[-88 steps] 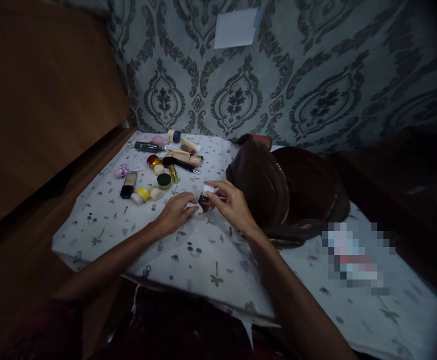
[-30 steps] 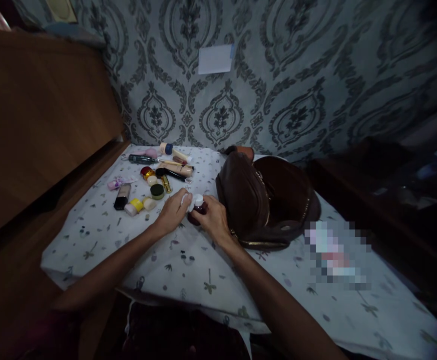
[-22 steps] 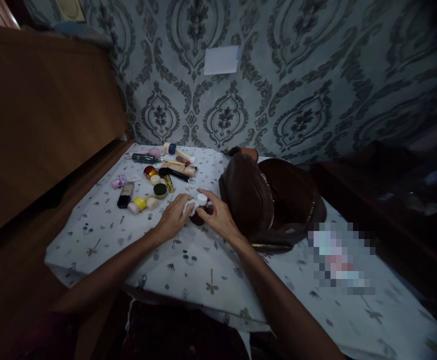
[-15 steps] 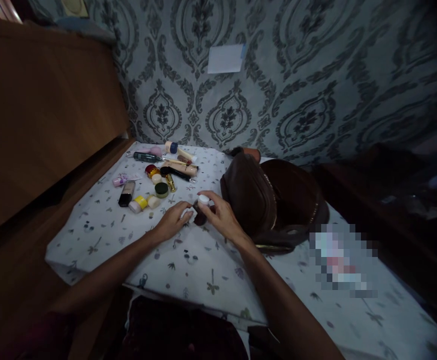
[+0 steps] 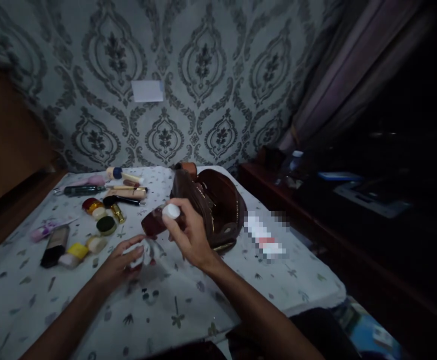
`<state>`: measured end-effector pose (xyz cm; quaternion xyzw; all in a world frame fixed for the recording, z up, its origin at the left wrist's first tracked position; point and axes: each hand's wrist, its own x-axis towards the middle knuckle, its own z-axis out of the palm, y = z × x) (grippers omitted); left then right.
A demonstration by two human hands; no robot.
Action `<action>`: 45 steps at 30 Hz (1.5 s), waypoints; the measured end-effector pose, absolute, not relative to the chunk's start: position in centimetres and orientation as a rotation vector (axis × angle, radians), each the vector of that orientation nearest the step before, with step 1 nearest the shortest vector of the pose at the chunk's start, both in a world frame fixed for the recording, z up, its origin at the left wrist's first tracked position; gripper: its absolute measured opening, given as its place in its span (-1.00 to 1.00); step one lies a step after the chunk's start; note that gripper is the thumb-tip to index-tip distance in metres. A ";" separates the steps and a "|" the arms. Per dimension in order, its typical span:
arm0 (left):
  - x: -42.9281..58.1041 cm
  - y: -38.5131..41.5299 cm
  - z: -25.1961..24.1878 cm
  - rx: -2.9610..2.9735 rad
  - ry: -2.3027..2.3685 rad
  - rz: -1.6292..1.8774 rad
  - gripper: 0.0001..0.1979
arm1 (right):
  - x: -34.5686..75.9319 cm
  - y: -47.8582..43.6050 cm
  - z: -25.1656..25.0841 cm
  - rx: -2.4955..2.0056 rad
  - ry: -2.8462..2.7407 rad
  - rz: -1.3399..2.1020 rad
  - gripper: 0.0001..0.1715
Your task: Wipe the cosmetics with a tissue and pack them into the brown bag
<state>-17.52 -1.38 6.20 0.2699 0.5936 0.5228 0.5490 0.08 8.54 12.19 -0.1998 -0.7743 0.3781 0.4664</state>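
Observation:
My right hand (image 5: 188,232) grips a small bottle (image 5: 152,222) by its white cap end. The bottle is clear with dark reddish contents and is tilted, its base toward the left. Below it, my left hand (image 5: 117,262) is closed on a crumpled white cloth or tissue (image 5: 142,253), a little apart from the bottle. Just right of my right hand sits a brown handbag (image 5: 237,220), its zipped mouth open. To the left lie a round dark-lidded jar (image 5: 106,225), a gold tube (image 5: 118,213) and a yellow-banded container (image 5: 77,251).
More cosmetics lie at the back left, among them a dark green bottle (image 5: 85,190) and a black-capped bottle (image 5: 55,245). A blurred-out item (image 5: 266,239) rests right of the bag. Brown furniture (image 5: 11,145) borders the left side; the patterned wall (image 5: 195,125) stands behind.
My right hand has raised the bottle off the cloth-covered table and tilted it. My left hand has drawn away with the white cloth. The view has turned right and come closer.

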 end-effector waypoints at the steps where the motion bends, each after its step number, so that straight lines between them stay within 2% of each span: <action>1: -17.2 -1.4 6.5 0.686 1.363 1.179 -0.22 | 1.0 8.8 13.2 -0.502 -1.872 0.901 -0.70; 5: -17.1 -1.2 6.6 0.779 1.308 1.052 -0.23 | 5.5 11.2 17.8 -0.617 -1.842 0.634 -0.72; 9: -17.5 -1.1 5.8 0.749 1.384 1.034 -0.31 | 9.4 14.5 20.4 -0.830 -2.084 0.297 -0.78; 14: -16.8 -1.1 6.0 0.653 1.546 1.074 -0.34 | 11.4 16.5 19.6 -1.143 -2.368 0.143 -0.78; 21: -16.1 -0.9 7.3 0.584 1.573 1.058 -0.35 | 10.8 17.4 18.4 -1.247 -2.619 -0.061 -0.84; 45: -17.9 -0.7 5.4 0.596 1.643 0.973 -0.35 | 10.1 20.1 16.2 -1.243 -2.768 -0.084 -0.78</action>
